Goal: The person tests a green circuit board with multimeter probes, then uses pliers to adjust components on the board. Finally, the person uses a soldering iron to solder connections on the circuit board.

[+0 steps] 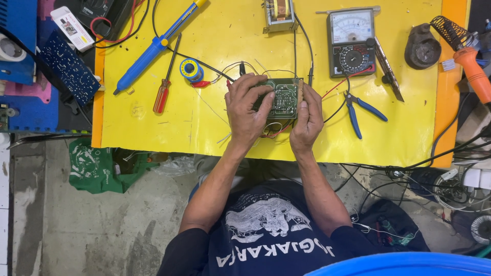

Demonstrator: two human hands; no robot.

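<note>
Yellow table (153,122) carrying all items. Left hand (247,110) and right hand (307,120) both grasp a green circuit board (284,97) at the table's centre. Analog multimeter (352,43) beyond the board; blue pliers (360,110) beside it; red screwdriver (164,87) opposite.

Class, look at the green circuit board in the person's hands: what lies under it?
Under the green circuit board, red and white wires trail onto the yellow mat. The left hand and right hand cover its edges; its underside is hidden.
</note>
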